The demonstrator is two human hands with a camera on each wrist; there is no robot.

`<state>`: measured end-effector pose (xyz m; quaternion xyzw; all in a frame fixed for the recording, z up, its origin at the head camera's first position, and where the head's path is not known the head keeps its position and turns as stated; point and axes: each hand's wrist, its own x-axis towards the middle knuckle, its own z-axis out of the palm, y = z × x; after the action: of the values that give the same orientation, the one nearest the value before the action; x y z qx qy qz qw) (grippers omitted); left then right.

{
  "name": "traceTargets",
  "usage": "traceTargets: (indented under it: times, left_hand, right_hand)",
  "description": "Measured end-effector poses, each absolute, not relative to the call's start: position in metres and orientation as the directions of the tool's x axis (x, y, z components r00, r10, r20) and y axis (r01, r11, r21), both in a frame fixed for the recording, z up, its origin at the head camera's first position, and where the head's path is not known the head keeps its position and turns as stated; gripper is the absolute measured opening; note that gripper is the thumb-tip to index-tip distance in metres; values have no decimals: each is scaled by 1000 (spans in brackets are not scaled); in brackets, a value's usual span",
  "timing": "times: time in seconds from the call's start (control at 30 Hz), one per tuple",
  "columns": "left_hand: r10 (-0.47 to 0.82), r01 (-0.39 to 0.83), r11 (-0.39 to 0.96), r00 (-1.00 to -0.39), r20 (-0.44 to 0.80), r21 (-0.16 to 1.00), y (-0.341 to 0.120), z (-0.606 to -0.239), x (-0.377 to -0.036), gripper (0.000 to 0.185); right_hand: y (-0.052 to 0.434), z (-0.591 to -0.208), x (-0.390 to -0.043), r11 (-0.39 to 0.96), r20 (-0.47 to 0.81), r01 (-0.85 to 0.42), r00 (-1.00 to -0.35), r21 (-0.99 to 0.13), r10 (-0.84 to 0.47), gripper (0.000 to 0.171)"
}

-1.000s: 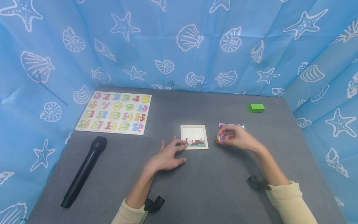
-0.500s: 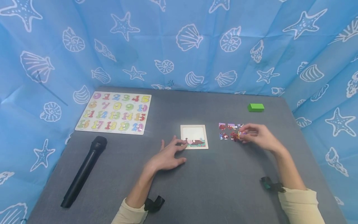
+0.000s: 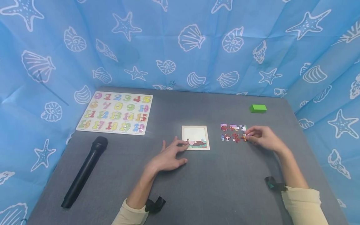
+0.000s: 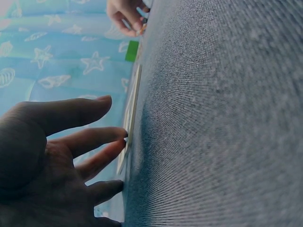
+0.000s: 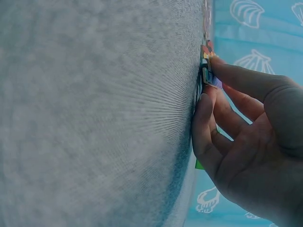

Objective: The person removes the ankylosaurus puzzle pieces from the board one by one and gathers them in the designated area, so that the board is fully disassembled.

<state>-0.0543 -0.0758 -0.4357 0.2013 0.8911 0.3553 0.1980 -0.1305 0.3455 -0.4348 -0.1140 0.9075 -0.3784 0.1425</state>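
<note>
The right hand [image 3: 264,138] pinches a puzzle piece [image 3: 245,137] among the loose pieces [image 3: 232,132] toward the desk's [image 3: 213,181] right edge. The left hand [image 3: 168,156], fingers relaxed and spread, touches the puzzle frame [image 3: 195,137] mid-desk.

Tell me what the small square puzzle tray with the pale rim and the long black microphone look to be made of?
The small square puzzle tray looks like light wood, matte: pale tan rim, thin flat edge. The long black microphone looks like plastic or metal, smooth and dull black; which one is unclear.
</note>
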Motion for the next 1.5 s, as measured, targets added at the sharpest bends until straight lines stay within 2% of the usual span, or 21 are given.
traceTargets:
  times: [0.47, 0.7, 0.87, 1.07, 1.27, 1.5]
  left_hand:
    - [510, 232, 653, -839, -192, 721, -75, -435, -54, 57]
    - [507, 243, 671, -840, -194, 700, -74, -435, -54, 58]
    - [501, 260, 684, -847, -179, 682, -73, -434, -54, 57]
    - [480, 280, 711, -863, -155, 645, -70, -429, -52, 54]
    - [515, 343, 723, -846, -138, 600, -63, -424, -49, 54]
    - [520, 354, 729, -843, -139, 586, -47, -425, -39, 59]
  right_hand:
    - [338, -428, -131, 806, -230, -68, -941, -588, -247, 21]
    - [335, -428, -129, 826, -205, -73, -953, -559, -223, 19]
    - [322, -422, -123, 765, -151, -98, -957, -636, -248, 18]
    - [290, -418, -121, 670, -134, -146, -928, -728, -348, 14]
    - [248, -417, -123, 575, -147, -141, -893, -806, -425, 13]
    - [207, -424, -132, 542, -155, -160, -858, -825, -490, 13]
